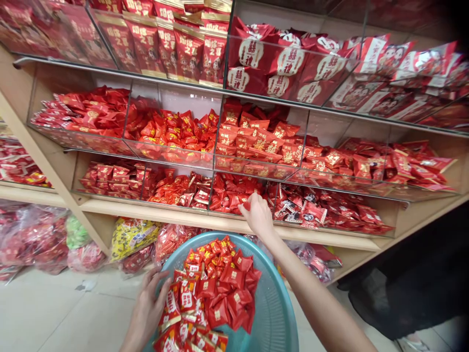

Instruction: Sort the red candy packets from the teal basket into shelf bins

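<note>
Teal basin (pixel 273 313) holds red packets (pixel 216 293); left hand (pixel 148 305) open on them; right hand (pixel 258 215) pinching packet in shelf bin (pixel 242 198).

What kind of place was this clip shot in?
Most likely a sweet shop or wholesale candy store. Tiered shelves with clear bins hold red wrapped candies, bulk bags sit underneath, and the left hand holds a basin of candy packets while the right hand reaches into a bin.

right hand (pixel 258 214) at candy bin (pixel 242 198), basin (pixel 273 313) below
</note>
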### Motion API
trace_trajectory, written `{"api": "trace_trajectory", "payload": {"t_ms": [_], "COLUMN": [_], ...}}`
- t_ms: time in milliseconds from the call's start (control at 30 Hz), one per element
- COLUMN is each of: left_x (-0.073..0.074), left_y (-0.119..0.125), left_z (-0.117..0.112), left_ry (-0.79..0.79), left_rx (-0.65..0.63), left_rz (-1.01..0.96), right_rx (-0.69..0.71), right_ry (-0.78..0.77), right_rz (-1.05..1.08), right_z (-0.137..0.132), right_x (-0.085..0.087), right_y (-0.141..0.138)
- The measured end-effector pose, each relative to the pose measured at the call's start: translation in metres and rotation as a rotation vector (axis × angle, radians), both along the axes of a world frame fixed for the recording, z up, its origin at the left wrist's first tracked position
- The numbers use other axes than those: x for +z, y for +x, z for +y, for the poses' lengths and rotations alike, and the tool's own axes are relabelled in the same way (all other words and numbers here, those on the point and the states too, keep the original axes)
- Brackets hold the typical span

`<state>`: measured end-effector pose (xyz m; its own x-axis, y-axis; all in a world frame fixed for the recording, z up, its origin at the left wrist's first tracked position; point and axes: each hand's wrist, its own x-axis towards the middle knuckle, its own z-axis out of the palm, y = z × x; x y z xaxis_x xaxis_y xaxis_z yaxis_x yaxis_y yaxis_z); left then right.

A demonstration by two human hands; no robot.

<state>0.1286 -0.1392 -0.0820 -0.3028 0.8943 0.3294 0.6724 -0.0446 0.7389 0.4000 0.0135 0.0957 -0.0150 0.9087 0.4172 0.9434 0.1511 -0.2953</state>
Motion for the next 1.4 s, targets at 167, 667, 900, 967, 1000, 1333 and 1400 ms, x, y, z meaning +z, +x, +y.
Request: {"api": "trace_trajectory", "payload": {"t_ms": [167, 667, 900, 967, 1000, 1333, 1400], "left_x": [-0.002, -0.004, -0.005, -0.004, -0.004, 0.022, 0.044], "left_y": [-0.001, 0.001, 0.002, 0.002, 0.002, 0.004, 0.011], "left_z": [-0.002, -0.001, 0.0, 0.0, 0.0, 0.004, 0.006], "left_ry": [-0.008, -0.026, -0.029, -0.028, -0.025, 0.02, 0.005], "left_rx": [-0.013, -0.015, -0.007, -0.001, -0.001, -0.004, -0.052], "left_rz": [0.016, 0.01, 0.037, 0.052, 0.06, 0.023, -0.084], "right_rx": [-0.107, -0.064, 0.282, 0.477, 0.551, 0.655, 0.684], "right_ry": [-0.125, -0.149, -0.267, -0.563, -0.71, -1.36, -1.371], "right_rz": [-0.056, 0.06, 0.762, 1.107, 1.23, 1.595, 1.585], "right_z": [0.025, 0.029, -0.026, -0.047, -0.057, -0.094, -0.101], "right_x": [-0.001, -0.009, -0.004, -0.008, -0.01, -0.06, -0.066], "right_y": [-0.006, 0.007, 0.021, 0.02, 0.019, 0.007, 0.002]}}
